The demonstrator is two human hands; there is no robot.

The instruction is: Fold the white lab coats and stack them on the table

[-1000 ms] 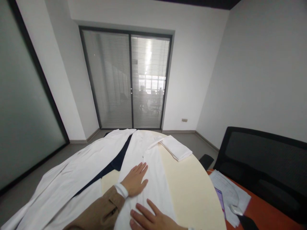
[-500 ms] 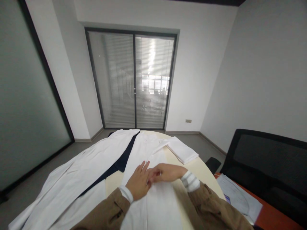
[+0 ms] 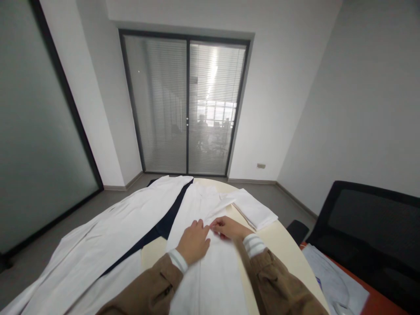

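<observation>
A long white garment point(image 3: 218, 271) lies lengthwise on the round cream table point(image 3: 275, 249), with a seam or placket running down it. My left hand point(image 3: 194, 243) rests palm down on this cloth, its fingers laid out and thumb apart. Just right of it, my right hand point(image 3: 229, 228) has thumb and fingers pinched together at the fabric; the fingertips are small, but they seem to grip the white garment. Beyond the right hand, a narrow white fold slants toward a folded white sleeve or cloth point(image 3: 257, 210).
Another white garment point(image 3: 108, 232) covers the table's left side and hangs over its edge. Dark navy cloth point(image 3: 154, 229) shows between the two. At right stand a black mesh chair point(image 3: 370, 232) and an orange-red surface with papers point(image 3: 337, 275). Glass doors with blinds point(image 3: 187, 105) are ahead.
My hands, overlapped before, have come apart. The right hand has moved slightly right and away from me, into a pinch at the cloth. The view has shifted slightly.
</observation>
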